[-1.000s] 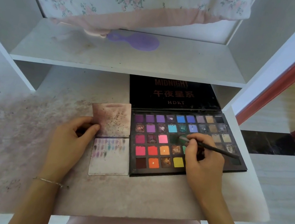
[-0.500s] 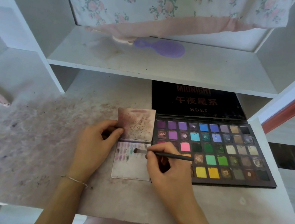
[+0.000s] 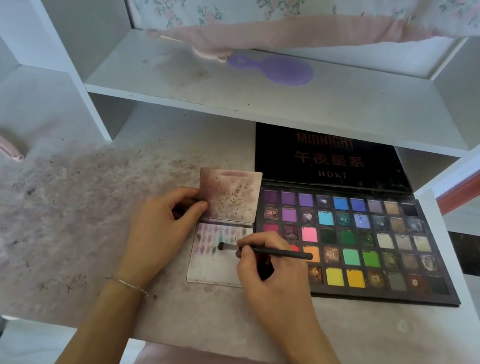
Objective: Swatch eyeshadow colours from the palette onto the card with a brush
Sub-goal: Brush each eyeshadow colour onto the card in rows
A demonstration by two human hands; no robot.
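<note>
An open black eyeshadow palette [image 3: 379, 249] with several rows of coloured pans lies on the desk, its lid leaning back under the shelf. Left of it lies a folded white card [image 3: 212, 263]; its upper flap is smudged brown and its lower half carries rows of small colour swatches. My right hand [image 3: 271, 269] grips a thin black brush [image 3: 271, 252], whose tip touches the card's lower half just right of the swatches. My left hand [image 3: 162, 222] pinches the card's left edge at the fold with thumb and fingers.
The desk top [image 3: 65, 232] is stained pinkish with dark specks. A purple hand mirror [image 3: 273, 68] lies on the shelf above, under floral cloth [image 3: 262, 4]. A pink object [image 3: 5, 144] lies at the far left. White shelf uprights stand on both sides.
My right hand carried the brush from the palette's green pans leftward onto the card, then moved its tip slightly lower on the card. My left hand kept its hold on the card.
</note>
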